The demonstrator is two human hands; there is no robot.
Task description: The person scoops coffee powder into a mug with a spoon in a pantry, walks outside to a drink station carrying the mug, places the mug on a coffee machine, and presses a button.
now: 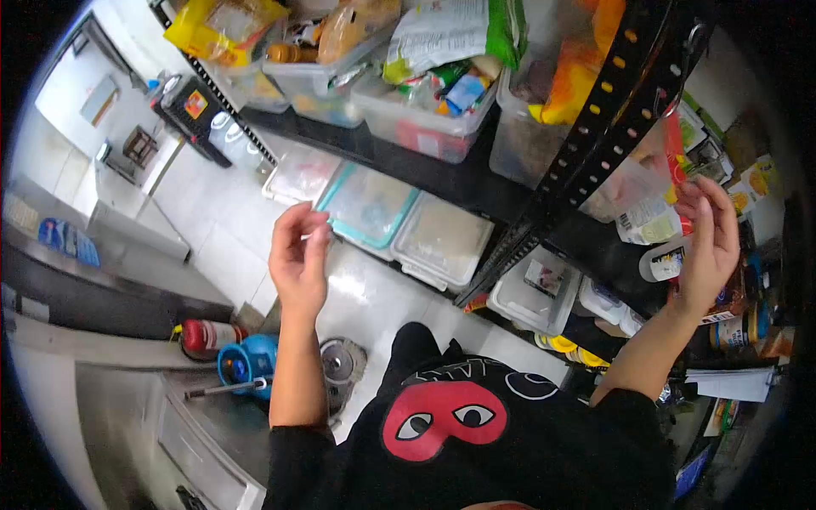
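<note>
My left hand point(297, 268) is raised in front of the aisle, fingers loosely curled with a gap to the thumb, and holds nothing. Closest to it is a clear storage box with a teal-rimmed lid point(371, 204) on the low shelf. On the other side, my right hand point(712, 246) is lifted beside the rack, its fingers bent and apart, with no object visible in it. A white tub point(663, 262) and a red-and-white package point(650, 223) stand near that hand; I cannot tell whether it touches them.
A black slotted metal post point(586, 127) rises between my hands. Clear bins point(429, 119) with bagged food fill the upper shelf. Lidded boxes point(446, 238) line the lower level. A fire extinguisher point(208, 336) and a blue gas cylinder point(255, 361) stand at left, near a round floor drain point(340, 361).
</note>
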